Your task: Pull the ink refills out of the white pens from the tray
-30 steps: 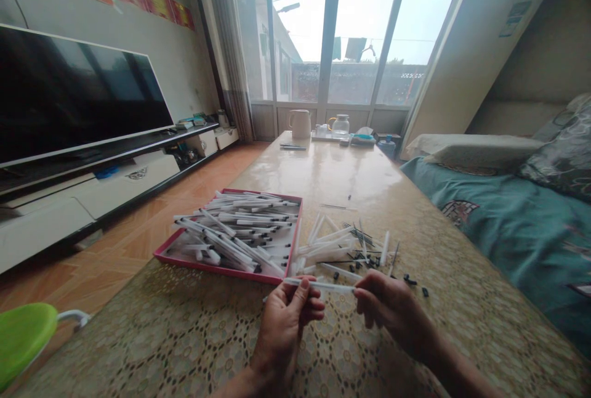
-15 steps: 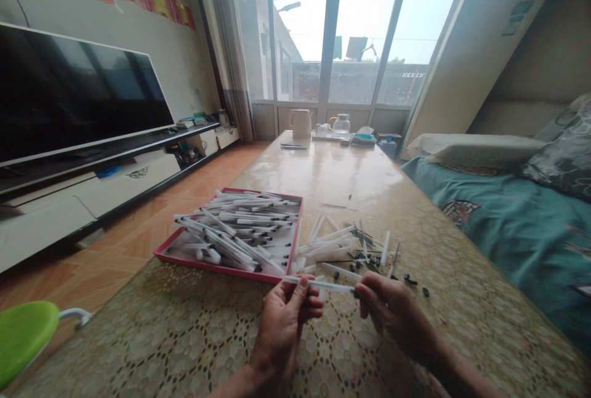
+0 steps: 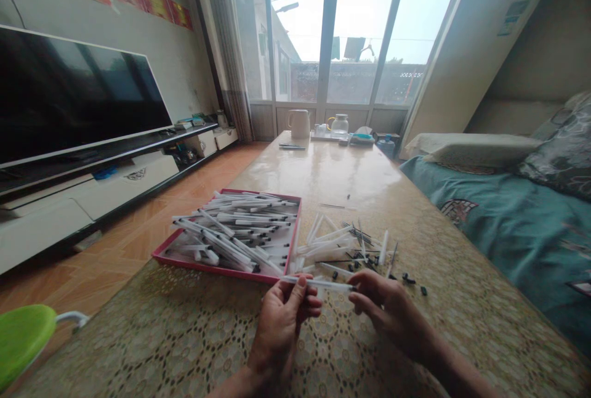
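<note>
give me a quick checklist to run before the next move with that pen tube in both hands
1. Left hand grips the white pen tube near its left end: ok.
2. Right hand pinches the tube's right end: ok.
3. Tube held level above the table, clear of the loose parts pile: ok.
4. Refill or tip seated inside the tube: cannot tell, too small.
5. Pink tray of pens within easy reach on the left: ok.
6. Small black caps close by the right hand: ok.
</note>
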Demonstrator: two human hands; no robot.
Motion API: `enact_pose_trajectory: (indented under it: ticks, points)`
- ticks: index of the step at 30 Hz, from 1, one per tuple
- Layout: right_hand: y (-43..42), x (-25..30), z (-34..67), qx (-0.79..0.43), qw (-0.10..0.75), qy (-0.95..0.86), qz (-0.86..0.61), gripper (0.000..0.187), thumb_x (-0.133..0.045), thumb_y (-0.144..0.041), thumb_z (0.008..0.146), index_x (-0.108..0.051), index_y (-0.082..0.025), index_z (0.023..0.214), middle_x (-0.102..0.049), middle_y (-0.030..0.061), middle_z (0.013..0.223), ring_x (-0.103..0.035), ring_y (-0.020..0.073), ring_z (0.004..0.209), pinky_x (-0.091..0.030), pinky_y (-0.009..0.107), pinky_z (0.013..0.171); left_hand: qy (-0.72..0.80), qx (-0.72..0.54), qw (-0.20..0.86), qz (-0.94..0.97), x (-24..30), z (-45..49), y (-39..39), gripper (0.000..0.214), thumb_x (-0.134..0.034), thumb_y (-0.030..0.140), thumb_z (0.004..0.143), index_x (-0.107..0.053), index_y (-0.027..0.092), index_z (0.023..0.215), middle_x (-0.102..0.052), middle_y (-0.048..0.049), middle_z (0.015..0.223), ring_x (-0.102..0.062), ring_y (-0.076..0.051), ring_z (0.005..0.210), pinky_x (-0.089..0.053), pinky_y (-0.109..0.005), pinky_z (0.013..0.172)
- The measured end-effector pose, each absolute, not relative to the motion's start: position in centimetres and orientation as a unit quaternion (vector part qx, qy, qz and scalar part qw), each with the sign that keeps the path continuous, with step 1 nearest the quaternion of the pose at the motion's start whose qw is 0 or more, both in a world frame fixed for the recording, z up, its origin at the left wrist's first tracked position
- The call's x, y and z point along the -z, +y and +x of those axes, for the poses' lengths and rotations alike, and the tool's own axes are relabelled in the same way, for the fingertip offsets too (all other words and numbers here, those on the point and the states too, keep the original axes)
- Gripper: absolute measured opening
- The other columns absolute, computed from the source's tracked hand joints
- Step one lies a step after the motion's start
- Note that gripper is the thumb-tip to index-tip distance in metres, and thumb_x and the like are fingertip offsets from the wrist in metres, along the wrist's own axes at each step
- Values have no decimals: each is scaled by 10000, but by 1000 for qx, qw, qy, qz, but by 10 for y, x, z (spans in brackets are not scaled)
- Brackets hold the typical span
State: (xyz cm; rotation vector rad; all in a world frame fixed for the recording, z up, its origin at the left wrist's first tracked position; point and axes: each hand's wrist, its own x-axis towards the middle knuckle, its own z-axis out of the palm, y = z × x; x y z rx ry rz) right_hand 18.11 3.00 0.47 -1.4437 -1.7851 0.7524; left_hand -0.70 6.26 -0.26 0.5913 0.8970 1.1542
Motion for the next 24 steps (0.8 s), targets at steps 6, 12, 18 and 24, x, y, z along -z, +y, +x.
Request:
enact_pose_trajectory:
  ticks: [6, 12, 18, 24]
  points:
    - [30, -4, 182, -277, 354, -703, -552, 326, -392, -339, 908, -543, -179, 667, -596, -5, 592, -541, 114, 531, -400, 209, 551, 411, -518, 703, 262, 0, -7, 61, 365, -805, 343, 542, -664, 80, 752, -635, -25, 566, -577, -90, 459, -485, -168, 430]
    - [28, -4, 181, -290, 358, -689, -560, 270, -412, -354, 899, -578, -178, 779, -614, -7, 606, -544, 116, 524, -400, 205, 534, 404, -521, 700, 274, 3, -7, 62, 341, -787, 332, 581, -665, 80, 776, -639, -30, 590, -582, -93, 478, -496, -177, 449]
    - [31, -3, 182, -292, 357, -690, -559, 237, -445, -344, 885, -572, -176, 778, -633, -4, 620, -579, 127, 568, -414, 207, 563, 403, -520, 701, 275, 2, -7, 63, 347, -786, 332, 581, -660, 78, 781, -637, -26, 581, -581, -94, 478, -496, -180, 451]
    - [32, 2, 182, -279, 344, -702, -558, 390, -350, -372, 922, -580, -174, 676, -632, 1, 554, -571, 124, 529, -410, 218, 569, 405, -522, 697, 278, 3, -7, 62, 354, -789, 342, 571, -660, 79, 770, -638, -26, 575, -582, -94, 470, -493, -177, 445]
